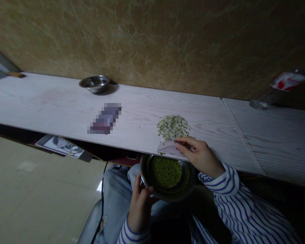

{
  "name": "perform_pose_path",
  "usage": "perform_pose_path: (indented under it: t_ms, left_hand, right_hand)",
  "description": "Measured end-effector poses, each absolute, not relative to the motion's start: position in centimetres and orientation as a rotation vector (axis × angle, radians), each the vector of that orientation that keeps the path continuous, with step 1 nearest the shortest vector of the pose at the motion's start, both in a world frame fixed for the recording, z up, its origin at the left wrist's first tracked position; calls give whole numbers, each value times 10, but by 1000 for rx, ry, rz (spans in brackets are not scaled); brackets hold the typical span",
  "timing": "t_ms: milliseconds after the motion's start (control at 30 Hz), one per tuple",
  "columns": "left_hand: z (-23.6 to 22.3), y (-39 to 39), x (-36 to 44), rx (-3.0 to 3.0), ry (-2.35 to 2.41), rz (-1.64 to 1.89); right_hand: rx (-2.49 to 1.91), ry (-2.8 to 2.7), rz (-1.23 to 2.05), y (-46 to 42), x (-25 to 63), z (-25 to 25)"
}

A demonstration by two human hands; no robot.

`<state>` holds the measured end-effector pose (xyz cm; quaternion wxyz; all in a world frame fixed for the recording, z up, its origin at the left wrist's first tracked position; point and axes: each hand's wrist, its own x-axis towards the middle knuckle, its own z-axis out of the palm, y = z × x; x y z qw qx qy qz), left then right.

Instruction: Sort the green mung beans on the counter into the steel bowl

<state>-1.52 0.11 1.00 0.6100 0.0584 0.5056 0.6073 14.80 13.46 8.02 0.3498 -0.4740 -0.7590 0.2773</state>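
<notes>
A steel bowl (145, 166) filled with green beans (167, 171) is held just below the front edge of the pale wooden table (53, 105), above my lap. My left hand (139, 203) is closed on the bowl's near rim. My right hand (198, 154) rests on the table edge, fingers pressed together on a thin whitish card or sheet (166, 147) that lies at the edge over the bowl. A loose pile of green beans (172, 127) is spread on the table just beyond the card.
An empty steel bowl (95, 83) stands at the back by the brown wall. A blurred flat object (105, 118) lies mid-table. A plastic bottle (279, 88) lies at the far right. A shelf with papers (62, 146) sits under the table.
</notes>
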Motion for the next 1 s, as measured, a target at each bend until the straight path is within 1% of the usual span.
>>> perform_pose_path:
  t_ms: [133,333,533,800,1000]
  left_hand:
    - [10,0,-17,133,1159,1409]
    - [15,0,-17,109,1164,1417]
    - [10,0,-16,91,1173,1410]
    - [7,0,-16,102,1168,1386]
    - [0,0,-18,80,1152,1393]
  right_hand:
    - [-1235,-1952,756,131,153,83]
    - [-1323,-1778,624,128,163,79]
    - [-1284,-1832,576,127,144,74]
    - [-1292,-1945,293,127,92,75]
    - [-1439,-1980,106,134,95,74]
